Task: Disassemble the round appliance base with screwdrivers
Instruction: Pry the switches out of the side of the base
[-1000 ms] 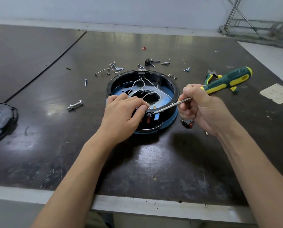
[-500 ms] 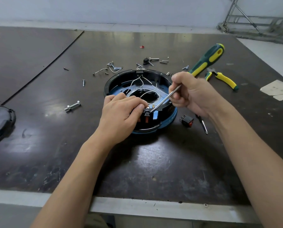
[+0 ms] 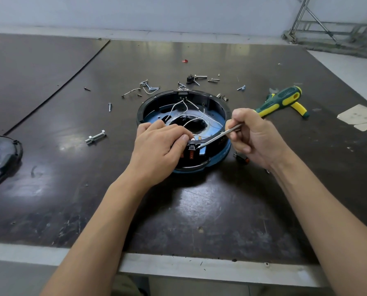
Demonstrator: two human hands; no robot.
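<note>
Beneath left fingers (image 3: pixel 179 135): round black-and-blue plastic appliance base (image 3: pixel 215 105), near rim pinched by left hand (image 3: pixel 157 148).
Right hand (image 3: pixel 256 138): fingers curled round green-and-yellow-handled screwdriver (image 3: pixel 278 101), tip beside left fingertips.

One round appliance base (image 3: pixel 218 99) — black rim, blue inner plate, blue lower edge; wires (image 3: pixel 175 106) white. One screwdriver (image 3: pixel 278 101): green handle with yellow panels, silver shaft. Pliers (image 3: pixel 299 107): yellow handles. Loose screws (image 3: pixel 149 87), silver. Small chip (image 3: pixel 184 60), red. Cover (image 3: pixel 1 157), black. Table (image 3: pixel 199 210) — dark brown, scuffed, pale grey edge.
</note>
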